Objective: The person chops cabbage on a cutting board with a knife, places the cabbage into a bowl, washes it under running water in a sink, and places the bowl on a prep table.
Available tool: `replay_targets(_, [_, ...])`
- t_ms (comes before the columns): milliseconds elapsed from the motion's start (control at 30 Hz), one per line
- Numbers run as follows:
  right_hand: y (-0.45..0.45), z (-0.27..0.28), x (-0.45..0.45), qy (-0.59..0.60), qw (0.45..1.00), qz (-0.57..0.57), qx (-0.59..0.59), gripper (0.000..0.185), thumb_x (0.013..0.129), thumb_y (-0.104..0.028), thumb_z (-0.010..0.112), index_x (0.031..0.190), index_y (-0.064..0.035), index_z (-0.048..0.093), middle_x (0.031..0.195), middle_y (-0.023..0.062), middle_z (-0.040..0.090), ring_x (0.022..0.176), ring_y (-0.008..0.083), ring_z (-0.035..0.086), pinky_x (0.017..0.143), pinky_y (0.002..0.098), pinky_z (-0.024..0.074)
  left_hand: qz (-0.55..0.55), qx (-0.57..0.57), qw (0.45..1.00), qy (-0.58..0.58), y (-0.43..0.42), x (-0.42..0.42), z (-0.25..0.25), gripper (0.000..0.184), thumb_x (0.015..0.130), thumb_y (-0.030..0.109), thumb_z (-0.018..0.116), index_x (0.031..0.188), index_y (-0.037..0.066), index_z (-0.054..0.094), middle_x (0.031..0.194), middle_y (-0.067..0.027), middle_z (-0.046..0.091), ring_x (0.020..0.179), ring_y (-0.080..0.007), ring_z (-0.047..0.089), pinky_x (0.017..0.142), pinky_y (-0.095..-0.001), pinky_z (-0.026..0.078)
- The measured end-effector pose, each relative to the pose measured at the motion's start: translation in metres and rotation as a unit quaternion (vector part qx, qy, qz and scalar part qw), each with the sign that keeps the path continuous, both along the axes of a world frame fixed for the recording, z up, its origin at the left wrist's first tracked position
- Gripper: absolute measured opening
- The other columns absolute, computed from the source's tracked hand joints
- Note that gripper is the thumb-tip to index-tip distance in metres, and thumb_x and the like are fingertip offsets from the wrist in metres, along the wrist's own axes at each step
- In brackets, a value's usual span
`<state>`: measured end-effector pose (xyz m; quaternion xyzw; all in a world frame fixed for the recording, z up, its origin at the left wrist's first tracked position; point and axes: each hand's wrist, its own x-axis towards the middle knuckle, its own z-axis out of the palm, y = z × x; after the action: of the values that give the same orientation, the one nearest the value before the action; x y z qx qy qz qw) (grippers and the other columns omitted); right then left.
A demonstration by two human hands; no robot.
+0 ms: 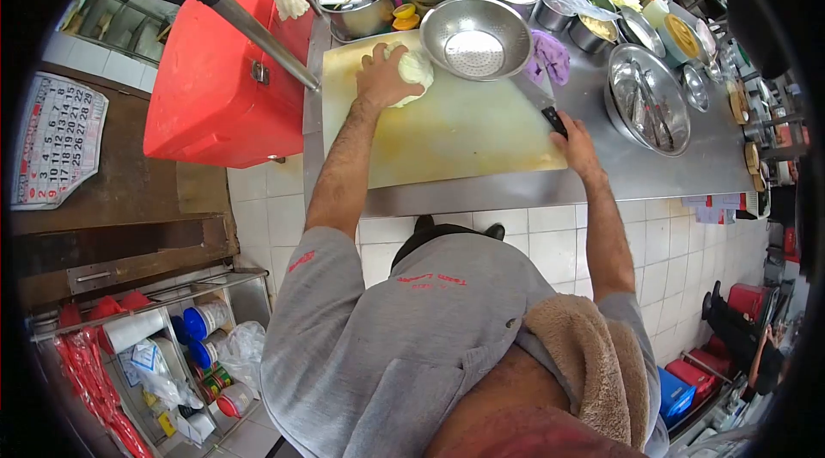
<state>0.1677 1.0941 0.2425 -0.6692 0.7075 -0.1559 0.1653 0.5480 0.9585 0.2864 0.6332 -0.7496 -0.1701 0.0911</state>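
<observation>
My left hand (382, 78) is wrapped over a pale green cabbage (418, 71) at the upper left of the cutting board (464, 136). The fingers cover part of the cabbage's left side. At the board's right edge, my right hand (576, 149) grips the black handle of a knife (555, 121). Its broad blade points up and left, toward a steel colander (477, 39) at the board's back edge. A purple cloth (548, 58) lies just beyond the blade.
A steel bowl with tongs (647, 101) stands to the right. Several ingredient bowls line the back, along with a pot (358, 7) holding scissors and chopsticks. On the left are a red cooler (228, 71) and a metal pole (258, 24).
</observation>
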Motion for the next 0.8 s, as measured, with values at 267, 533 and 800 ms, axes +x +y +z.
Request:
replay_targets(267, [0.107, 0.037, -0.008, -0.022, 0.995, -0.083, 0.056, 0.040, 0.075, -0.004, 0.057, 0.115, -0.0034, 0.050, 0.088, 0.0243, 0.061, 0.087, 0.0424, 0.060, 0.075, 0.0466, 0.0466, 0.091, -0.031, 0.995, -0.031, 0.081, 0.023, 0.017, 0.085, 0.061, 0.054, 0.073, 0.132, 0.020, 0.043, 0.133, -0.0210, 0.035, 0.119, -0.0412, 0.039, 0.094, -0.0501, 0.040])
replay_targets(533, [0.186, 0.042, 0.019, -0.251, 0.939, -0.133, 0.195, 0.031, 0.079, -0.005, 0.059, 0.109, -0.0033, 0.052, 0.063, 0.0036, 0.049, 0.057, 0.0110, 0.043, 0.051, 0.0277, 0.0371, 0.023, -0.086, 0.987, 0.137, 0.053, 0.097, -0.001, 0.095, 0.067, 0.055, 0.072, 0.137, 0.003, 0.035, 0.131, -0.0245, 0.043, 0.124, -0.0346, 0.039, 0.101, -0.0401, 0.035])
replay_targets(800, [0.148, 0.040, 0.084, -0.330, 0.911, -0.041, 0.244, 0.035, 0.085, -0.016, 0.060, 0.117, -0.0043, 0.051, 0.063, 0.0012, 0.051, 0.048, 0.0098, 0.044, 0.045, 0.0276, 0.0388, 0.015, 0.032, 0.986, 0.163, 0.067, 0.080, -0.005, 0.088, 0.068, 0.058, 0.069, 0.131, 0.002, 0.043, 0.133, -0.0252, 0.041, 0.124, -0.0340, 0.042, 0.100, -0.0392, 0.036])
